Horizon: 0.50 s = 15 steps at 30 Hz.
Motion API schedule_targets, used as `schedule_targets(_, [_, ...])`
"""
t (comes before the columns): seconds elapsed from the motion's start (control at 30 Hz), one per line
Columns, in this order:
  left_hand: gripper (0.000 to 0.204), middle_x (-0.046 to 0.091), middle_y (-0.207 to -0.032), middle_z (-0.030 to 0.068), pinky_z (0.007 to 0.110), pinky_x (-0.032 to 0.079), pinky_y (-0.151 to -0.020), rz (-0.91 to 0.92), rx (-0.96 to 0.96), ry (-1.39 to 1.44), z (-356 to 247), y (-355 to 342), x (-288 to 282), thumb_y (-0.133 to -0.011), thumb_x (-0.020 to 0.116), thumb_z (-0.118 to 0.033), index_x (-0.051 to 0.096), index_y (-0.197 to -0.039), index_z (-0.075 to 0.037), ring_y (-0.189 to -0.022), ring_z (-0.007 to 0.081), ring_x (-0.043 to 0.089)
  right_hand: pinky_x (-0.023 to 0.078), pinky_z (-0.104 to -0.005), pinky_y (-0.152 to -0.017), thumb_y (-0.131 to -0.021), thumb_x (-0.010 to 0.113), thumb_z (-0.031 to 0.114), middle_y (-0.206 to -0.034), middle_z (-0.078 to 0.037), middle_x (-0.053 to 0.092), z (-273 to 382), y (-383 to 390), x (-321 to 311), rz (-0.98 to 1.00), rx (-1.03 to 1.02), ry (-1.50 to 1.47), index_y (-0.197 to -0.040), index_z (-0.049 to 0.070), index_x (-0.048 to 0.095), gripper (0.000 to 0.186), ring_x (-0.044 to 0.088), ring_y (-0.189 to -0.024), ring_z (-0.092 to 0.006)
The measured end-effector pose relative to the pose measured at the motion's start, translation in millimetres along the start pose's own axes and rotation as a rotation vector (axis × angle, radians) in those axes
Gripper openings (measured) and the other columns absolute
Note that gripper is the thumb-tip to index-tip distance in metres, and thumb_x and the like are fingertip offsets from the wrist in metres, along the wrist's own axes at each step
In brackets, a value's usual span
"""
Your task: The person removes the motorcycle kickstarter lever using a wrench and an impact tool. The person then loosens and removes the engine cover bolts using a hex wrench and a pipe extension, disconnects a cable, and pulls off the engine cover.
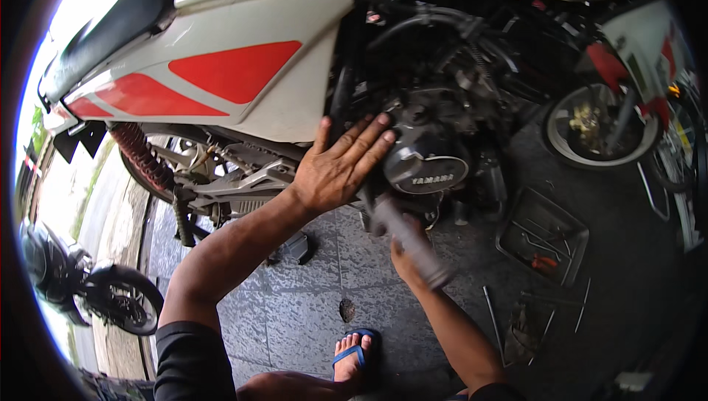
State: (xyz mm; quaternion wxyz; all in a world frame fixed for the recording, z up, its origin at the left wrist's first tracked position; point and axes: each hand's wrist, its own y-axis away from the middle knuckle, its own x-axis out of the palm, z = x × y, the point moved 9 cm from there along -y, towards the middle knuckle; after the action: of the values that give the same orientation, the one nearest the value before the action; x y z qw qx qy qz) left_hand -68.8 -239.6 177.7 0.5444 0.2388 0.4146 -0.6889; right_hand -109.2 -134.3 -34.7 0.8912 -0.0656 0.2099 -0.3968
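My left hand [332, 169] lies with its fingers spread, across the dark frame of the motorcycle, and the fingertips reach the left side of the black engine [420, 136]. A rounded engine cover [428, 172] with a pale badge sits right of that hand. Below the cover, my right hand [405, 253] is closed around a grey cylindrical tool [420, 250], blurred by motion, perhaps a mallet. The tool hides most of its fingers. The upper end of the tool is near the lower edge of the engine; whether they touch, I cannot tell.
A white side panel [273, 99] with red patches spans the upper left. On the dark tiles at right, a tray [582, 253] holds tools, including something orange, with several metal rods [493, 320] nearby. My sandalled foot [349, 357] stands below. Another motorcycle [110, 294] is at far left.
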Motion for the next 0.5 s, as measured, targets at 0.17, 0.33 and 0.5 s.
schedule_targets(0.17, [0.071,0.022,-0.158,0.0055,0.061,0.019,-0.112,0.034,-0.066,0.078,0.8,4.2,0.0,-0.087,0.053,-0.020,0.025,-0.152,-0.015,-0.141,0.0199,0.033,0.047,-0.0479,-0.081,-0.082,0.068,0.015,-0.107,-0.019,0.054,41.2,-31.0,-26.7,-0.299,-0.151,0.365,-0.111,0.003,0.055,0.034,0.055,-0.097,-0.0392])
schedule_targets(0.33, [0.086,0.021,-0.157,0.0141,0.064,0.008,-0.113,0.180,-0.081,0.054,-4.5,5.8,-0.2,-0.078,0.069,-0.028,0.027,-0.147,0.000,-0.144,0.0268,0.025,0.047,-0.0463,-0.079,-0.088,0.061,0.018,-0.096,-0.015,0.058,39.9,-15.3,-18.1,-0.005,-0.364,0.532,-0.098,0.003,0.059,0.018,0.056,-0.093,-0.0357])
schedule_targets(0.5, [0.107,0.026,-0.152,0.0232,0.062,0.001,-0.114,0.150,0.081,0.377,-38.8,36.5,-38.4,-0.058,0.080,-0.055,0.040,-0.141,0.001,-0.144,0.0411,0.017,0.048,-0.0514,-0.073,-0.093,0.054,0.020,-0.092,-0.020,0.063,-9.4,40.2,-55.6,0.337,0.095,0.346,-0.106,0.001,0.056,0.024,0.063,-0.083,-0.0414])
